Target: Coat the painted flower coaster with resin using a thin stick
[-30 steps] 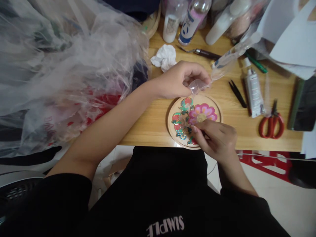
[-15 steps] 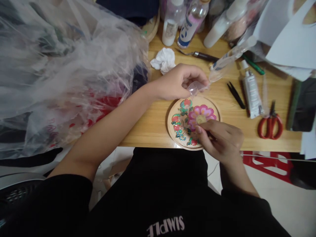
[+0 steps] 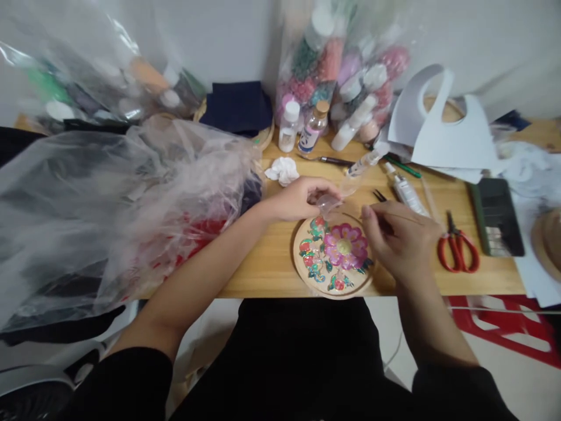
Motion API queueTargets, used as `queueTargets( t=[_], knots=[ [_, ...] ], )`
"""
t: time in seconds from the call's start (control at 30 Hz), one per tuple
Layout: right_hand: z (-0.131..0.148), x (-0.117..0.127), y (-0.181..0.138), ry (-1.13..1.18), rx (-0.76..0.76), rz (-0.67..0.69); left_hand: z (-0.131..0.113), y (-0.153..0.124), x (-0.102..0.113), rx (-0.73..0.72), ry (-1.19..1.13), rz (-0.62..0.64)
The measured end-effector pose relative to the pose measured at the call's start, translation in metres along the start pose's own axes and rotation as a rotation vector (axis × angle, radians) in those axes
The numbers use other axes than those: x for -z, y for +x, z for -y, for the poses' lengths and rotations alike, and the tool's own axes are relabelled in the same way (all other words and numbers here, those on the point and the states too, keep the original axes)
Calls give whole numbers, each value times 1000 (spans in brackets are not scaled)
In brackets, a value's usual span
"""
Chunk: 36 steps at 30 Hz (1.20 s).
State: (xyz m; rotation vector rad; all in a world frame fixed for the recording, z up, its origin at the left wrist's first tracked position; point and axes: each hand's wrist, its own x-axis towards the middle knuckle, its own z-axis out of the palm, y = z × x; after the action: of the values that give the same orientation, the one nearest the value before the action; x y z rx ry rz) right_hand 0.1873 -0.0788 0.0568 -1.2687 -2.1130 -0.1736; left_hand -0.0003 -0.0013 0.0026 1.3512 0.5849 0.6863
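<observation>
A round wooden plate (image 3: 301, 277) lies at the table's front edge, with a raised pink flower (image 3: 346, 245) and smaller red and green glossy motifs on it. My left hand (image 3: 302, 199) is closed around a small clear plastic cup (image 3: 328, 204), tilted just above the plate's far rim. Off the plate's right side, my right hand (image 3: 401, 237) pinches a thin stick (image 3: 405, 217), whose rear end points right. The stick's tip is near the cup, too fine to make out clearly.
Red-handled pliers (image 3: 458, 251), a phone (image 3: 499, 216), a white tube (image 3: 407, 190) and black tweezers (image 3: 379, 195) lie to the right. Crumpled tissue (image 3: 283, 171) and bottles (image 3: 289, 126) stand behind. A large plastic bag (image 3: 175, 175) covers the left.
My right hand has lifted off the flower and moved up and right, bringing the stick near the cup. My left hand still holds the cup. The camera view has tilted up.
</observation>
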Motion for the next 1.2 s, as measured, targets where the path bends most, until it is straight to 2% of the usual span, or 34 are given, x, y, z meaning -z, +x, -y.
queueTargets(
  t=[0.17, 0.3, 0.47, 0.63, 0.77, 0.97, 1.2],
  knots=[
    [-5, -13, 3, -35, 57, 39, -2, 1, 1, 19, 6, -20],
    [-7, -17, 2, 87, -20, 75, -1, 1, 0, 21, -29, -21],
    [-4, -11, 3, 231, -150, 71, -2, 1, -1, 23, -51, -18],
    [3, 3, -4, 295, -183, 40, -3, 0, -1, 27, -38, -4],
    [14, 12, -20, 336, -93, 84, -2, 0, -1, 4, -31, -19],
    [28, 14, -43, 356, 12, 294, -7, 0, -4, 29, -12, -42],
    [30, 9, -47, 299, 116, 280, -3, 1, -4, 27, 1, -32]
  ],
)
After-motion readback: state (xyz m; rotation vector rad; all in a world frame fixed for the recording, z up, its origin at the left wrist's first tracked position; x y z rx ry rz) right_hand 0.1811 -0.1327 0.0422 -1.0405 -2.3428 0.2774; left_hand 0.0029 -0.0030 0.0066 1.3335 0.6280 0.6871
